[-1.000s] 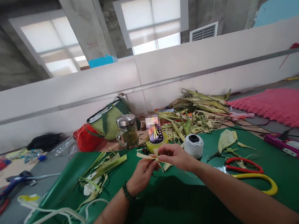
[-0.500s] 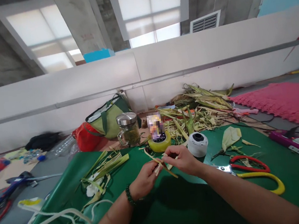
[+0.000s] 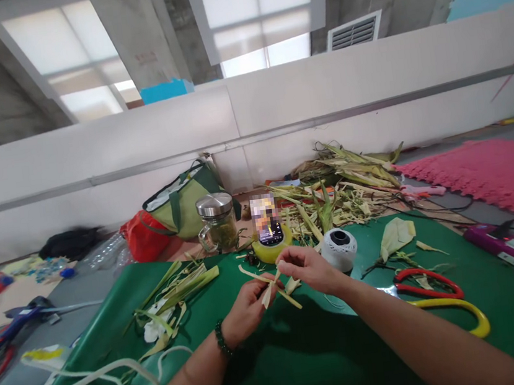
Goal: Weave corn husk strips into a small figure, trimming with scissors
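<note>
Pale corn husk strips (image 3: 291, 299) cross one another between my two hands, above a green mat (image 3: 276, 352). My left hand (image 3: 249, 309), with a dark green bead bracelet at the wrist, is closed on the crossing point. The fingertips of my right hand (image 3: 307, 267) pinch the upper end of one strip. Just behind the right hand stands a white spool of thread (image 3: 339, 250). Scissors (image 3: 431, 296) with one red and one yellow handle lie to the right, their blades partly hidden by my forearm.
A phone (image 3: 268, 225) leans on a yellow tape roll (image 3: 269, 252) ahead. A lidded glass mug (image 3: 217, 225) stands left of it. Loose husks (image 3: 189, 294) lie on the left, with a white cable (image 3: 96, 369). A husk pile (image 3: 348, 175) and a purple device (image 3: 510, 246) are rightward.
My right hand has drawn slightly up and the strip it pinches now stands up from the crossing. The left hand has shifted slightly left and keeps its grip.
</note>
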{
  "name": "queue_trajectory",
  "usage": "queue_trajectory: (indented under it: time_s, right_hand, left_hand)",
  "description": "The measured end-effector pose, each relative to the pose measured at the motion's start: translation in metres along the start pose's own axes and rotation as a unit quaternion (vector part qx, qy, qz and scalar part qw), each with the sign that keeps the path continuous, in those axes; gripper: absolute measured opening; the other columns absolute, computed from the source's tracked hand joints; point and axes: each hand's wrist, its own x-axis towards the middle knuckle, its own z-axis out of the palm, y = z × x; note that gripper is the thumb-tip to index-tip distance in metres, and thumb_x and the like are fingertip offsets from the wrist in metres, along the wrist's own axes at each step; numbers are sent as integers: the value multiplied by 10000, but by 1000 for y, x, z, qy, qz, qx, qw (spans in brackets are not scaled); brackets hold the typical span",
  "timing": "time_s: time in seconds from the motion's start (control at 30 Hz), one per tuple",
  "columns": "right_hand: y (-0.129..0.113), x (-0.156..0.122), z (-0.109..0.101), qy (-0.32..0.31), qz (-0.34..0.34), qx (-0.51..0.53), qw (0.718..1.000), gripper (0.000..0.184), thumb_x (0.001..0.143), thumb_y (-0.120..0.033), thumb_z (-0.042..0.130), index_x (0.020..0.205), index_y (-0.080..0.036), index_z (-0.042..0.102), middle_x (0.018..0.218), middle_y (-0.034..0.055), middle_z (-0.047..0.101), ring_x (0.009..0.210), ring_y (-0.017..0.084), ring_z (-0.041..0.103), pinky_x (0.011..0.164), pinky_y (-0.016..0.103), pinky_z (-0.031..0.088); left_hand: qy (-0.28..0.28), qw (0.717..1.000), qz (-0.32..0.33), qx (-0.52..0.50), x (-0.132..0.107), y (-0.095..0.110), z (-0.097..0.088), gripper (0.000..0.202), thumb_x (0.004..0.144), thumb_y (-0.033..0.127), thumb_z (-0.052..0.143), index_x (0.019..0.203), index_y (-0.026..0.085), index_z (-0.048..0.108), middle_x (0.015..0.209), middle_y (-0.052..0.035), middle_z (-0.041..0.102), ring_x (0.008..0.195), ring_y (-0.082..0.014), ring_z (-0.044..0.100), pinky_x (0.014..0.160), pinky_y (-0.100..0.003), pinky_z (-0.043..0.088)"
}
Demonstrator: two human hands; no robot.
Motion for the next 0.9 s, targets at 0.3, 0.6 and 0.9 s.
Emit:
queue_trajectory:
  time_s: [0.3,0.6,0.9]
  right_hand:
    - [-2,-7,8,-47,17,-25,998,240,751,-370,636,670,-158,561,567,-43,468,520,83,398,465,197,307]
    - [-3,-9,3,17,-95,-165,982,186,851,-276,517,693,-179,529,635,-20,527,574,103,467,538,214,361]
    - [-5,-11,10,-37,60,-21,997,255,722,-205,620,961,-187,532,649,-32,570,597,124,552,529,214,416]
  left_hand:
    - [1,998,41,50,-4,2,0,305,810,453,530,820,149,548,790,-26,497,728,-154,467,697,-280,423]
    - [195,974,74,89,-7,-4,-18,303,766,273,517,1049,165,542,908,-60,600,878,-218,549,814,-346,434]
    - [126,971,48,196,-1,-5,-4,312,880,335,467,646,173,593,614,-15,591,587,-135,499,585,-239,388]
